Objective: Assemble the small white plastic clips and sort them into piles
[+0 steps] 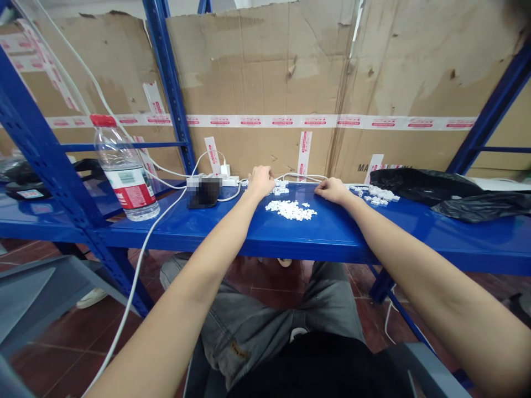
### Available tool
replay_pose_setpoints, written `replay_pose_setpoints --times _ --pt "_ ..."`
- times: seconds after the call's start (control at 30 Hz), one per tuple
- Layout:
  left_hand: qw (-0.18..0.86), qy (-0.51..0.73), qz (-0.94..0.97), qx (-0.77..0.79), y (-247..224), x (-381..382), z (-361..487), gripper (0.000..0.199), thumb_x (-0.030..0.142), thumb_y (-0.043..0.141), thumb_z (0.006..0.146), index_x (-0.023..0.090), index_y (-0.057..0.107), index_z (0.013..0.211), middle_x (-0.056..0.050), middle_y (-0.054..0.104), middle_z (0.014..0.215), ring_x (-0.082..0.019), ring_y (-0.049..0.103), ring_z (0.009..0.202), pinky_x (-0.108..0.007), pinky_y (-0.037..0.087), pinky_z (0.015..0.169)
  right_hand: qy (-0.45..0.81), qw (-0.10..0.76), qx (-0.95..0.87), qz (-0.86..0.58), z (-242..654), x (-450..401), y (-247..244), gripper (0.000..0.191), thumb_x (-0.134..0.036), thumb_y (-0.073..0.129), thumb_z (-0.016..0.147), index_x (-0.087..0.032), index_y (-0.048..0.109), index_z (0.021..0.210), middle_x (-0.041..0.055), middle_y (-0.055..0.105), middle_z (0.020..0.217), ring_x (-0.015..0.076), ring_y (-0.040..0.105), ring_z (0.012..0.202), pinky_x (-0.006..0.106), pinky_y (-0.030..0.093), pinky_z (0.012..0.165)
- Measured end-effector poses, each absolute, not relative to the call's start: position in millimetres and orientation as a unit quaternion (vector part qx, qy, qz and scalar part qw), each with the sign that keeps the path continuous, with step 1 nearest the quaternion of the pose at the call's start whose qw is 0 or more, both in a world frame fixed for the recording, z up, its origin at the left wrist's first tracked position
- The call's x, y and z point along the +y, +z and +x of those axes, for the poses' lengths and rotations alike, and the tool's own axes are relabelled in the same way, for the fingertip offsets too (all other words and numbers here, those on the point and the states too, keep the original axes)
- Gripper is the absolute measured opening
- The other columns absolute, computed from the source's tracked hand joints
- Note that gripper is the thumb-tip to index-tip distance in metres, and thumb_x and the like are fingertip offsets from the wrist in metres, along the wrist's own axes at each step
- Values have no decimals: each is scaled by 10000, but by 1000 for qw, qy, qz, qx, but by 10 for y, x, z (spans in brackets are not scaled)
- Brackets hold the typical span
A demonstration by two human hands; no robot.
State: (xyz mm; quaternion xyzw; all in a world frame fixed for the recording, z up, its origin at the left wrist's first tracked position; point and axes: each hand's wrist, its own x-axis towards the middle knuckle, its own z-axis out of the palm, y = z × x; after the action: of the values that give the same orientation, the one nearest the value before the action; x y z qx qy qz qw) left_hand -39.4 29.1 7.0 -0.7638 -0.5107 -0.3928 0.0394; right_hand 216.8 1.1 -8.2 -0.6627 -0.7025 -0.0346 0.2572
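White plastic pieces (290, 210): 3 heaps on blue steel shelf (327, 232). Left hand (261, 182): fingers (269, 174) bunched at smallest heap (281, 189), pinch unclear. Right hand (332, 190): fingers (320, 189) loosely together, resting on shelf, holding nothing visible. Nearby: power strip (211, 181), water bottle (124, 171).

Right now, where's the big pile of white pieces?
In the head view, the white pieces lie on the blue shelf, between the left hand and right hand and slightly nearer the person.
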Motion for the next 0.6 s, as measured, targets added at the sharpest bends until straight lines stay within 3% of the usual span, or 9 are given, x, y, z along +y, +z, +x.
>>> replay_pose_setpoints --times 0.17,0.4,0.6 --pt "41 -404 -766 -498 85 275 -385 181 76 539 849 162 692 896 -164 676 1106 -325 565 1131 -458 430 955 -32 333 -695 -636 2116 -13 -8 183 -225 640 836 -137 798 863 58 760 838 204 696 863 258 511 804" --pt "29 -425 -785 -449 69 354 -380 168 70 563 833 144 703 889 -146 695 1036 -264 608 997 -382 458 920 3 244 -704 -667 2071 -100 75 282 -446 778 769 -164 779 783 60 720 739 202 660 736 289 512 687" --pt "-25 -403 -845 -352 7 369 -320 166 96 578 817 139 715 900 -90 717 884 -185 608 774 -305 466 742 0 215 -721 -659 1985 -97 85 153 -302 790 753 -159 784 807 59 745 811 200 680 783 283 523 710"
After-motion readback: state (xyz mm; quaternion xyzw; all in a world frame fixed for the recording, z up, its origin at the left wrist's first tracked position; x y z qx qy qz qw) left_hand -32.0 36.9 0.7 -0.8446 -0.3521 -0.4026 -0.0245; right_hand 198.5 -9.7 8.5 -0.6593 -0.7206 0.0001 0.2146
